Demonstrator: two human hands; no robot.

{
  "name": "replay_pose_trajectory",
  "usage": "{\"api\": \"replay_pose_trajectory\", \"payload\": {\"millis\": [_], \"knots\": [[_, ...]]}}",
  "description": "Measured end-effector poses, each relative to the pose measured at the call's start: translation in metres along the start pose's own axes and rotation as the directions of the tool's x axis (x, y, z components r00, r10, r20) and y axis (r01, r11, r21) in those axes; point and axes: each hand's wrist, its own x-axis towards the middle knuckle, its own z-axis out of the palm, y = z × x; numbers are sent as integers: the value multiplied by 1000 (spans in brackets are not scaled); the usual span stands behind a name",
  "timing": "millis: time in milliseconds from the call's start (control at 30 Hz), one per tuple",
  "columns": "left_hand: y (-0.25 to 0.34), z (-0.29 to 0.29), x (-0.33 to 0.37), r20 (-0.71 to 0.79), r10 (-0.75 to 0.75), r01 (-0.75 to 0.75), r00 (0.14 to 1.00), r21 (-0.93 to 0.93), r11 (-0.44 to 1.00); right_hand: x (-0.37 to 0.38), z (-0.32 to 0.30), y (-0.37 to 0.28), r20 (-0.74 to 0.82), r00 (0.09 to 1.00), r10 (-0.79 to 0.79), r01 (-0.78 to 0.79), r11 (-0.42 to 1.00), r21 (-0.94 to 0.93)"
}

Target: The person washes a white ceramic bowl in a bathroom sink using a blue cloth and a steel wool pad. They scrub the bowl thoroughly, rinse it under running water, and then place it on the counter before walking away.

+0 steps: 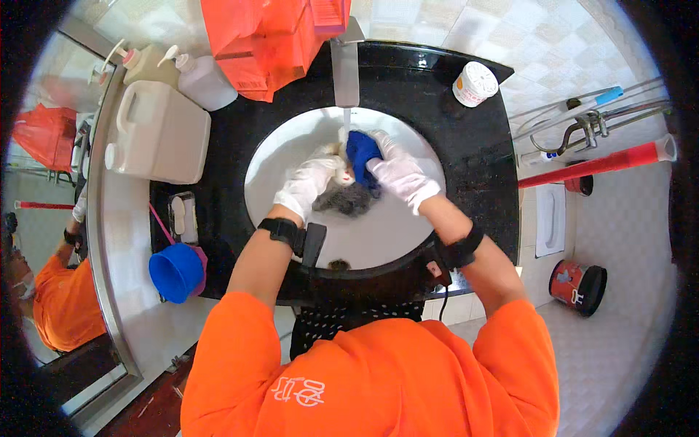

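Observation:
Both hands wear white gloves and are inside a white oval basin (pixel 280 142), under the tap (pixel 346 76). A thin stream of water falls from the spout. My right hand (pixel 393 164) is closed on a wet, bunched blue cloth (pixel 362 156). My left hand (pixel 314 178) is beside it, with fingers bent around a small pale thing with a red mark, too small to name. Below the cloth a grey, furry-looking patch (pixel 346 199) lies in the basin; I cannot tell whether it is fabric or murky water.
Left on the black counter (pixel 226 204) stand a large white jug (pixel 160 131), pump bottles (pixel 204 80) and a blue scoop (pixel 177 272). Red plastic bags (pixel 266 44) hang behind. A white tub (pixel 475 84) sits back right. A red pole (pixel 597 160) juts in from the right.

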Motion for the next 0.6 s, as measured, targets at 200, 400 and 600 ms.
{"api": "replay_pose_trajectory", "payload": {"millis": [200,400,600], "knots": [[31,30,-47,-126,-95,88,988,-60,994,30,49,12,33,970,-239,234,967,102],[20,26,-80,60,73,-38,996,-444,895,88,22,12,397,918,-21,128,961,-245],[26,28,-68,-140,112,-178,984,-671,720,58,9,86,490,871,-40,396,648,-651]]}}
